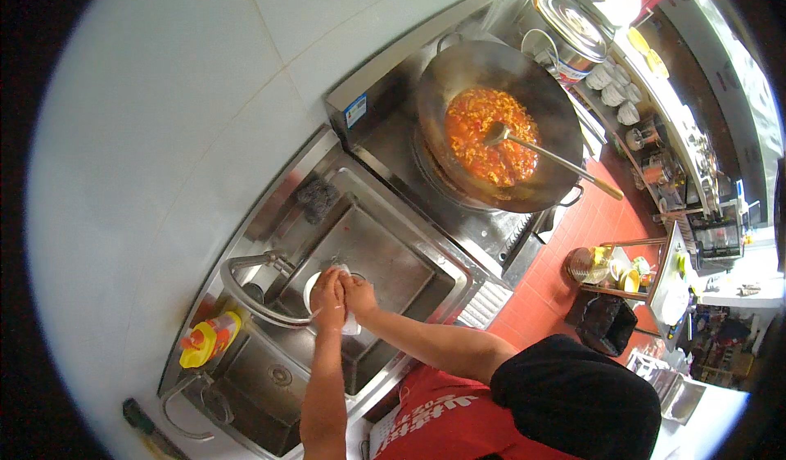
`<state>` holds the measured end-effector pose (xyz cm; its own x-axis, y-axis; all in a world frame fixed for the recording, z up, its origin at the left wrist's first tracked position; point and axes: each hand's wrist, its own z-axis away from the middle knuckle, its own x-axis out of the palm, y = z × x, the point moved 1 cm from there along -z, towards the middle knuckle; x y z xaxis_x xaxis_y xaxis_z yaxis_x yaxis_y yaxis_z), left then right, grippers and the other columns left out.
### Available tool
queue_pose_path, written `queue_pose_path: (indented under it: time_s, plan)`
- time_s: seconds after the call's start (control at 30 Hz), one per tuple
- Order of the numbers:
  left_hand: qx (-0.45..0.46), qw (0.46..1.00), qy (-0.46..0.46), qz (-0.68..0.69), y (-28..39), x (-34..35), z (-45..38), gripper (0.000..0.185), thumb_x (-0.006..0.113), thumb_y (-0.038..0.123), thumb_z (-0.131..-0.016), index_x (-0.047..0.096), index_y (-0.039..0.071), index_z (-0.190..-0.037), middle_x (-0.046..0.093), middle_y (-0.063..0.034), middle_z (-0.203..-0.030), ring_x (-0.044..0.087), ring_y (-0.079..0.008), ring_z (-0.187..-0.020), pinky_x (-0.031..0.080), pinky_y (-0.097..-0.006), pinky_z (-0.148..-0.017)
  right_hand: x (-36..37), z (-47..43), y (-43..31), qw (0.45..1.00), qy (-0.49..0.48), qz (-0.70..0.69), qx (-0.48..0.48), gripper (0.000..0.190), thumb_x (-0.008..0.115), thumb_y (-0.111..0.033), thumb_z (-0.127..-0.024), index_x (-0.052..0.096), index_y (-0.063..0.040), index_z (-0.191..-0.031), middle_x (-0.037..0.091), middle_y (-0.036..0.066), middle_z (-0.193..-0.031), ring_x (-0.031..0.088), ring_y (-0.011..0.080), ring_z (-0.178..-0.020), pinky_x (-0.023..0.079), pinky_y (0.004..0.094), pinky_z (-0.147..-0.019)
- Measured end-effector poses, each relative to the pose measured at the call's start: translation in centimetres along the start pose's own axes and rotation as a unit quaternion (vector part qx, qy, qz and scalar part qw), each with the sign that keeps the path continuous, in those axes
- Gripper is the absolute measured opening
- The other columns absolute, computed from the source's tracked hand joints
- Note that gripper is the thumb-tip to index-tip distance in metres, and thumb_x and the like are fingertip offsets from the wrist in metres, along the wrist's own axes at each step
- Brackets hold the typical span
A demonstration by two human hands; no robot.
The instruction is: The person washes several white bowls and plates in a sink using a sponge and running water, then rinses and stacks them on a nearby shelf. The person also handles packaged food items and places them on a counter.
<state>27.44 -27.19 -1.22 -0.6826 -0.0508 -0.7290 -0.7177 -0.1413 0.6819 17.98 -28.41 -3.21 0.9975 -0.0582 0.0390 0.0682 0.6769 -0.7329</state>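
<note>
My left hand (pixel 328 297) and my right hand (pixel 359 297) are pressed together over a stainless steel sink basin (pixel 393 263). Between them is what looks like a white cloth (pixel 352 326), its ends showing above and below my fingers. Most of it is hidden by the hands. A white bowl (pixel 310 289) shows partly beside my left hand, and I cannot tell whether the hand touches it. The curved metal faucet (pixel 245 294) reaches over the basin, its spout end close to my left wrist.
Right of the sink, a large wok (pixel 442 79) on the stove holds red-orange saucy food (pixel 473 128) and a wooden-handled ladle (pixel 552 158). A dark scouring pad (pixel 317 199) lies on the sink's back ledge. A yellow bottle (pixel 212 339) stands behind the second basin (pixel 258 411).
</note>
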Motion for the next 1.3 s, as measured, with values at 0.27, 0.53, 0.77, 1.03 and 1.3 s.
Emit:
queue_pose_path:
  time_s: [0.27, 0.53, 0.77, 1.03, 1.3]
  plan:
    - [-0.020, 0.972, 0.226, 0.063, 0.9, 0.9, 8.3, 0.056, 0.043, 0.035, -0.101, 0.042, -0.003, -0.142, 0.042, -0.0277, -0.145, 0.042, -0.0411, -0.135, 0.031, -0.0497, -0.113, -1.0, 0.7, 0.6, 0.909, 0.112, -0.294, 0.274, 0.046, 0.064, -0.056, -0.090, 0.066, -0.013, -0.106, 0.048, 0.001, -0.075, 0.044, 0.0171, -0.063, 0.036, 0.0362, -0.055]
    - [-0.436, 0.600, 0.013, 0.670, -8.7, -3.9, 6.0, 0.043, 0.056, 0.024, -0.092, 0.057, 0.000, -0.128, 0.060, -0.0145, -0.129, 0.058, -0.0331, -0.118, 0.046, -0.0455, -0.105, -4.6, 0.5, 0.8, 0.848, -0.246, -0.377, 0.280, 0.050, 0.052, -0.048, -0.099, 0.062, -0.005, -0.122, 0.068, 0.013, -0.117, 0.066, 0.0284, -0.106, 0.050, 0.0486, -0.100]
    - [-0.345, 0.670, -0.114, 0.647, -5.0, -5.9, 7.3, 0.030, 0.059, 0.005, -0.090, 0.062, 0.003, -0.119, 0.067, -0.0080, -0.110, 0.064, -0.0220, -0.104, 0.051, -0.0373, -0.094, -1.8, -9.9, 3.3, 0.902, -0.357, 0.133, 0.200, 0.037, 0.052, -0.038, -0.097, 0.068, -0.010, -0.115, 0.070, 0.005, -0.109, 0.067, 0.0185, -0.090, 0.056, 0.0421, -0.079]
    - [-0.443, 0.632, 0.022, 0.635, -5.4, -1.9, 7.4, 0.029, 0.054, 0.024, -0.101, 0.059, 0.010, -0.125, 0.065, -0.0062, -0.117, 0.063, -0.0217, -0.106, 0.052, -0.0384, -0.094, 6.3, -3.0, 6.7, 0.806, -0.282, 0.297, -0.427, 0.024, 0.065, -0.027, -0.082, 0.070, -0.011, -0.099, 0.070, 0.011, -0.100, 0.066, 0.0324, -0.098, 0.050, 0.0492, -0.094]
    - [-0.386, 0.404, 0.118, 0.821, -9.0, -0.3, 9.1, 0.039, 0.044, 0.022, -0.102, 0.052, -0.002, -0.131, 0.058, -0.0166, -0.132, 0.058, -0.0312, -0.119, 0.048, -0.0432, -0.103, -1.1, 6.1, 0.3, 0.794, -0.136, 0.349, -0.479, 0.055, 0.060, -0.024, -0.089, 0.048, -0.005, -0.139, 0.046, 0.013, -0.143, 0.039, 0.0306, -0.137, 0.024, 0.0501, -0.117]
